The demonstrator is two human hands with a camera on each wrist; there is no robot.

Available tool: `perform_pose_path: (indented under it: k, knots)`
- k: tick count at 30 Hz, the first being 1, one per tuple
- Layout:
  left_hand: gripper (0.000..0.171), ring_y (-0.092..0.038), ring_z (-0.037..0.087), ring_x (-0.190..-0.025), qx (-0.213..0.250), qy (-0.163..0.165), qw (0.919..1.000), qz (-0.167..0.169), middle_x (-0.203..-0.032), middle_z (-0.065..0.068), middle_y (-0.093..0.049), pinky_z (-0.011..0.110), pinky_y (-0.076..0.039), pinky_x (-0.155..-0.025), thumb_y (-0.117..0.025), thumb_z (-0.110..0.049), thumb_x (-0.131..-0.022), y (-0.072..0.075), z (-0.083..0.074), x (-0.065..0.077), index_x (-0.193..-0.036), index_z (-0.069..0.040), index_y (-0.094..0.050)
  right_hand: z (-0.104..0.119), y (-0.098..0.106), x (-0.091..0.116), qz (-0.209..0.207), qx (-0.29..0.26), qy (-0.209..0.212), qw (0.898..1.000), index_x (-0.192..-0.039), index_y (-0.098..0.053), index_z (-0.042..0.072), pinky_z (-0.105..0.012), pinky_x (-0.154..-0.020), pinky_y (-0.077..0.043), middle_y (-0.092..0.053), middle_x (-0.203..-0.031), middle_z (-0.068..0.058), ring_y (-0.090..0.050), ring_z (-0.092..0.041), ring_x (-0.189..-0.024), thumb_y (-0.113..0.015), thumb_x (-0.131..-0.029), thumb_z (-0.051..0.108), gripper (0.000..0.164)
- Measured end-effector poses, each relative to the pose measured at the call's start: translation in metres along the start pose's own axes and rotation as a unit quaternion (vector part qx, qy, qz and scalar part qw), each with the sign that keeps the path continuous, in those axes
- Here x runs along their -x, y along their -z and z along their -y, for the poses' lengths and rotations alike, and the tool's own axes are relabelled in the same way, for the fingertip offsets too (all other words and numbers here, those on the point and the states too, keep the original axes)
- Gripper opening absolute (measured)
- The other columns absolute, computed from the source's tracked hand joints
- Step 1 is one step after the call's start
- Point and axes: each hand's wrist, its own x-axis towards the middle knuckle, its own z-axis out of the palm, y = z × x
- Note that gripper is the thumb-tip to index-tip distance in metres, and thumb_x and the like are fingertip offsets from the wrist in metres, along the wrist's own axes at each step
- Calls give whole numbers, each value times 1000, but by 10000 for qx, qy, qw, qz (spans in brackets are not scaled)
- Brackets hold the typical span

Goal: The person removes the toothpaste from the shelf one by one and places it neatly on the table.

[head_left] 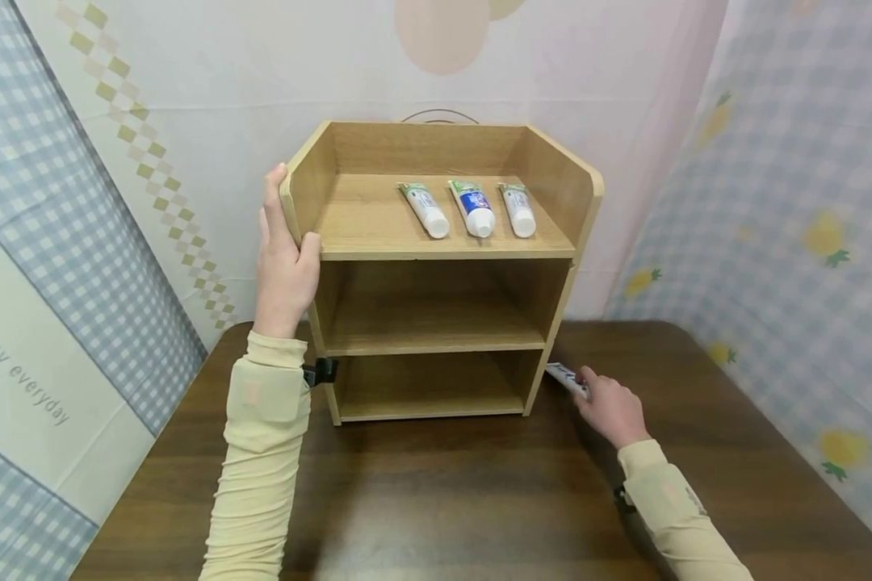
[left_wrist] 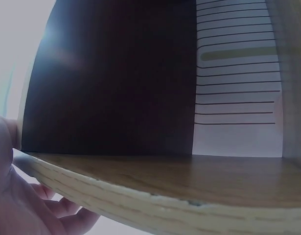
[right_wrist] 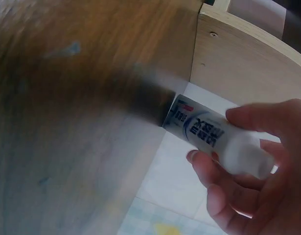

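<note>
Right grip [head_left: 614, 407] pinches a tube [right_wrist: 204, 128], cap [right_wrist: 258, 162] toward palm [right_wrist: 287, 196], flat end [right_wrist: 174, 113] outward; left grip [head_left: 286, 274] clasps the shelf [head_left: 439, 349].

Brown table [head_left: 436, 500]; pale backdrop [head_left: 262, 60]; blue-checked side cloths [head_left: 3, 97].

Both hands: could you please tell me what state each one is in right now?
Left hand: closed, gripping the wooden shelf.
Right hand: closed, holding a white tube.
</note>
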Motion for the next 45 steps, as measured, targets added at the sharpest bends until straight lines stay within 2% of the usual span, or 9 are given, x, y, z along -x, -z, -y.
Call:
perform_pose_path:
  k: [4,10,23,28,31,37,40,45]
  knots:
    - [79,-46,29,-107,-44,11,10000,-19,-152,2,-33,44,-38,-76,-42,-9,-87,0,0,0,-147,-52,-14,0,-3,0,495,129,57,9987,-117,-60,5,-38,-43,-36,-59,-64,-8,-46,-22,-50,-65,-85,23,36]
    - [80,-47,30,-102,-96,5,9999,-38,-150,4,-36,41,-36,-71,-43,-9,-86,0,-1,0,-147,-52,-14,-2,-10,0,1114,187,140,9935,-125,-57,5,-41,-49,-42,-67,-80,-13,-55,-23,-60,-69,-82,26,50]
    - [79,-48,31,-98,-43,78,10000,-10,-146,8,-37,40,-37,-70,-42,-9,-86,0,0,2,-146,-53,-15,-2,-11,-4,1601,115,173,9869,-134,-50,0,-45,-59,-48,-68,-101,-23,-61,-26,-74,-69,-84,30,61]
    - [80,-47,31,-97,-66,99,9999,-24,-145,10,-37,39,-36,-69,-42,-9,-86,1,2,2,-147,-53,-14,-3,-14,-5,1644,81,183,9862,-135,-49,0,-46,-61,-49,-68,-103,-24,-62,-27,-77,-68,-85,33,63]
    - [80,-46,30,-98,-39,51,10000,-43,-149,7,-35,40,-36,-69,-42,-9,-86,1,3,1,-147,-53,-14,-5,-14,-7,1674,55,247,9856,-136,-48,0,-46,-61,-49,-68,-103,-23,-63,-28,-78,-67,-86,33,63]
    - [79,-44,26,-111,76,-93,9999,-3,-156,-2,-28,46,-40,-81,-43,-8,-85,2,3,-2,-148,-50,-17,-6,-7,-6,1714,199,303,9845,-136,-47,-3,-50,-63,-51,-68,-106,-24,-66,-35,-85,-63,-90,34,61]
    - [80,-44,25,-112,165,-58,9998,41,-155,1,-29,47,-40,-85,-44,-8,-85,2,4,-2,-147,-51,-17,-2,2,-1,1581,194,410,9864,-134,-48,-3,-50,-63,-51,-68,-108,-25,-67,-36,-86,-62,-91,32,57]
    - [80,-43,25,-112,224,-45,9997,80,-153,4,-29,47,-40,-85,-43,-8,-85,2,4,-4,-148,-51,-17,9,25,6,1095,181,671,9916,-134,-50,-2,-55,-73,-52,-60,-123,-31,-64,-43,-100,-61,-92,28,53]
